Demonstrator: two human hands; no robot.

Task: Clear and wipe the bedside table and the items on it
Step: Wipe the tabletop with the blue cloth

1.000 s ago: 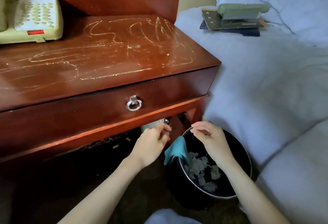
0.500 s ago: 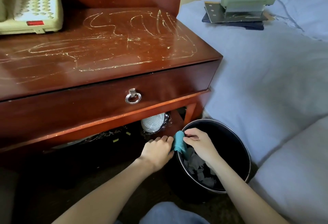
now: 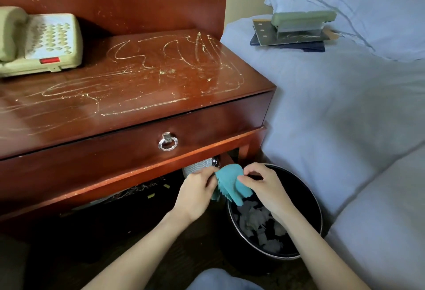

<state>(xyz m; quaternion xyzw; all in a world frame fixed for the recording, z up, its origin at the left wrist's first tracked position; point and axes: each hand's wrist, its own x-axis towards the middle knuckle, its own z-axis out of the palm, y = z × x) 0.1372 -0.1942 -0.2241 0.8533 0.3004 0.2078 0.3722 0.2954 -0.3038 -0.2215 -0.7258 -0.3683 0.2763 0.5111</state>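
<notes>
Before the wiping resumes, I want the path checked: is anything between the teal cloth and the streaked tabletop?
Nothing visible blocks it. Both hands hold the cloth above the bin; the streaked tabletop lies open, the phone on its far-left corner.

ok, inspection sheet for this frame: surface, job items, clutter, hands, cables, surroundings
Surface: bedside table top streaked with pale dusty lines and specks; drawer shut.
Job's things: teal cloth over the black bin rim; beige phone at back left of the top.
Clutter: paper scraps inside bin; bits of debris under the table; stacked items on the bed.
Grippers: left hand and right hand both pinch the cloth.
Cables: nothing seen.
Surroundings: bed with pale bedding at right, pillow behind.
</notes>
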